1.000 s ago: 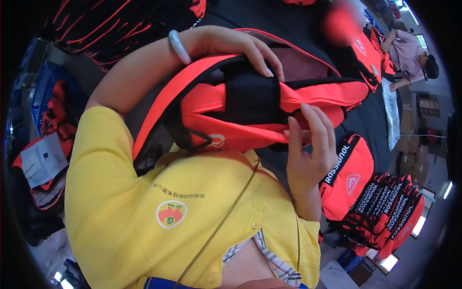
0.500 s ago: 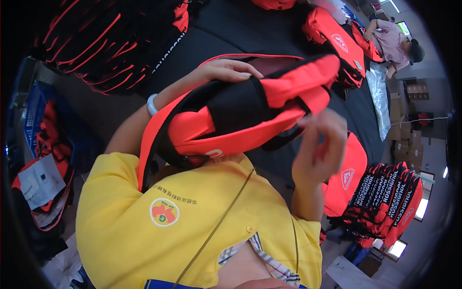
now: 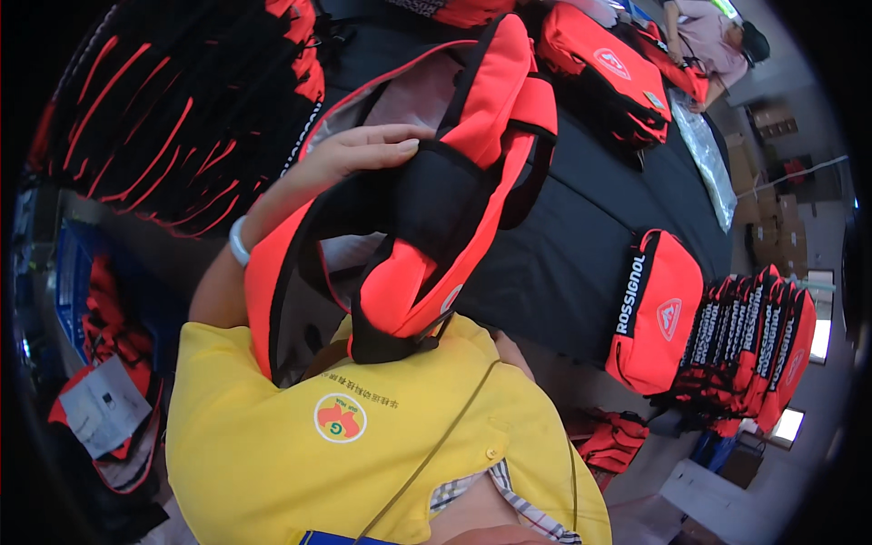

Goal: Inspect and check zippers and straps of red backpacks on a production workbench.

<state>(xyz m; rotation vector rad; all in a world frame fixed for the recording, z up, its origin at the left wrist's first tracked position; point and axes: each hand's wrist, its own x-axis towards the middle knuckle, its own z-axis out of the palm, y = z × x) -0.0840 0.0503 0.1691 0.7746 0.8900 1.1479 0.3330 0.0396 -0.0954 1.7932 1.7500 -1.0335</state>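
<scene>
Tilted open, the red-and-black fabric bag (image 3: 440, 204) leaned on the yellow shirt (image 3: 400, 454); right hand hidden, fingers unreadable! The left hand (image 3: 363, 151) laid nearly straight fingers over its edge, grip unclear: slackness risked a slip short of the black tabletop (image 3: 572, 272) beyond.

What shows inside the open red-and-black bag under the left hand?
Pale lining shows inside the open red-and-black bag, beyond the left hand. The deeper interior is covered by the bag's black panel and the hand, so anything there cannot be seen.
</scene>
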